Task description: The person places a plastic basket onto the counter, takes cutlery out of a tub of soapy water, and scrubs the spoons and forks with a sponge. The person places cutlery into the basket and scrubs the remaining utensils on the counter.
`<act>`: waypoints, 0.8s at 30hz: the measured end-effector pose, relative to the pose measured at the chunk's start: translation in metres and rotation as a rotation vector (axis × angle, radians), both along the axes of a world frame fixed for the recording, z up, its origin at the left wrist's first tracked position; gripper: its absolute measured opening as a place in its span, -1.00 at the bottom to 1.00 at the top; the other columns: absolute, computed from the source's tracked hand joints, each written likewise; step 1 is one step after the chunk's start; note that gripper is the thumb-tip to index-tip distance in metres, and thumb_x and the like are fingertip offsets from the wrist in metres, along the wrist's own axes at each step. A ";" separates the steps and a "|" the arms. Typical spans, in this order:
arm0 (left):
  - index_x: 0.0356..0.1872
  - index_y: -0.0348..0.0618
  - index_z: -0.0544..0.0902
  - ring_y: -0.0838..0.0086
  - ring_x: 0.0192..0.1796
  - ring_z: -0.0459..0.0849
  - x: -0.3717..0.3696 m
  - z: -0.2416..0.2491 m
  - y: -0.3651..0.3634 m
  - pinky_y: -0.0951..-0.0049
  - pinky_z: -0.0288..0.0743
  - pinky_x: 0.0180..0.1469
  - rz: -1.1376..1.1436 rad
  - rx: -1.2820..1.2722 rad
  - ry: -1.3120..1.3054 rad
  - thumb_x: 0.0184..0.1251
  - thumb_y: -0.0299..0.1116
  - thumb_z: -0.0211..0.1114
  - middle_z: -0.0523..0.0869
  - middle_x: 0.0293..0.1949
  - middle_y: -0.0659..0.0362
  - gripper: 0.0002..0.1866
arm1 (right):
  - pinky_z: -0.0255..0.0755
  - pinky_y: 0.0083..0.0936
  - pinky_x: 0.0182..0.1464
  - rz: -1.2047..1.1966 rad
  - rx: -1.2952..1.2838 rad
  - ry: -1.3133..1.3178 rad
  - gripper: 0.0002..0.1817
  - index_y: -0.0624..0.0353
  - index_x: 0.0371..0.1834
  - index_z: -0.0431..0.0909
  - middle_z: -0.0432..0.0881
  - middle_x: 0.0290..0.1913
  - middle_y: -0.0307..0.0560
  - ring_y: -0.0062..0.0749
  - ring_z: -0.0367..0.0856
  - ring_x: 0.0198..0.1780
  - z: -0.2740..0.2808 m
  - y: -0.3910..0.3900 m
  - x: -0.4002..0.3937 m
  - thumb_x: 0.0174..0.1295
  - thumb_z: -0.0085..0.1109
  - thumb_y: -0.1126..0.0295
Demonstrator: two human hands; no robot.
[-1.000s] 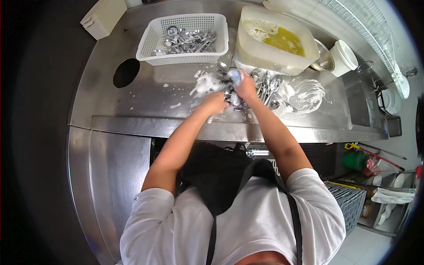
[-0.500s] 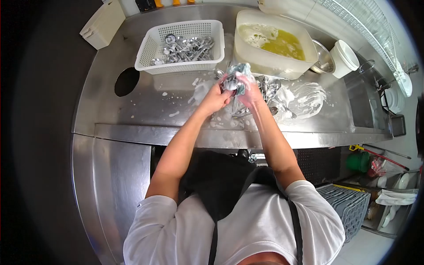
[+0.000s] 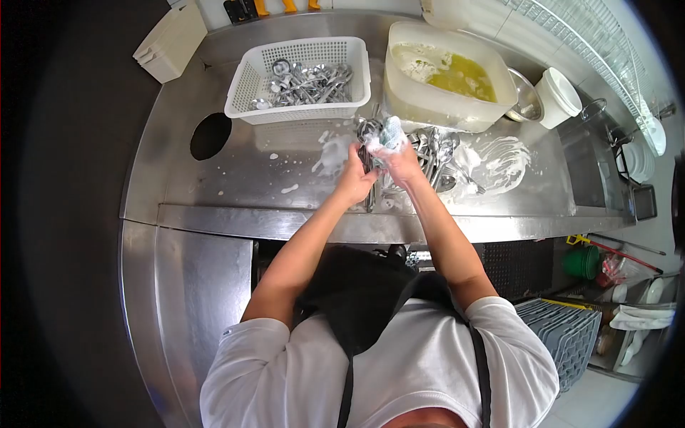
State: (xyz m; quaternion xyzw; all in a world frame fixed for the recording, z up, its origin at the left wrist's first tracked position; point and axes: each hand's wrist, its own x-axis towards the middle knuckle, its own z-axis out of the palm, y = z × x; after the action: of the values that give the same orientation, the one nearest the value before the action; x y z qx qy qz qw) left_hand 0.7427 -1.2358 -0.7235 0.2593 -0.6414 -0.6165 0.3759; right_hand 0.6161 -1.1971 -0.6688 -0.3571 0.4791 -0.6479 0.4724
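My left hand [image 3: 356,175] is wrapped round a bunch of metal cutlery [image 3: 369,130] whose rounded ends point away from me. My right hand [image 3: 400,161] grips a soapy green-grey sponge [image 3: 392,133] against the right side of that bunch. Foam covers the right fingers. Just right of my hands, a pile of wet spoons and forks [image 3: 444,148] lies on the steel counter [image 3: 285,157]. Beyond my left hand stands a white perforated basket [image 3: 297,114] with more cutlery inside. A large translucent tub [image 3: 449,110] of yellowish, foamy water is behind my right hand.
At the back right are a metal bowl [image 3: 526,96] and a white bucket [image 3: 559,98]. A round hole [image 3: 210,136] opens in the counter at left, near a cream container [image 3: 171,44]. Foam smears [image 3: 508,160] lie at right. A dish rack [image 3: 585,43] hangs at upper right.
The cutlery bunch in my left hand is now more upright, and the sponge has shifted to its right side. The whole view has moved slightly.
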 end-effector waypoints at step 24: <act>-0.51 -0.29 0.56 0.30 -0.57 0.51 0.054 0.080 -0.246 0.23 0.33 -0.52 0.522 0.408 0.061 0.24 -0.44 0.17 0.56 -0.57 0.06 -0.83 | 0.45 -0.58 -0.08 -0.791 -0.184 0.625 -0.66 0.21 -0.03 0.50 0.63 -0.24 -0.22 -0.57 0.57 -0.20 0.076 0.044 -0.069 0.16 0.38 0.42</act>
State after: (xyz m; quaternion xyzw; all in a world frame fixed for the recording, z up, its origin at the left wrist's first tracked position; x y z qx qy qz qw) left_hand 0.7969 -1.4821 -0.6435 0.4663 -0.4052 -0.6227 0.4803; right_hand 0.5467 -1.1529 -0.5932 -0.3651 0.6370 -0.6788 -0.0081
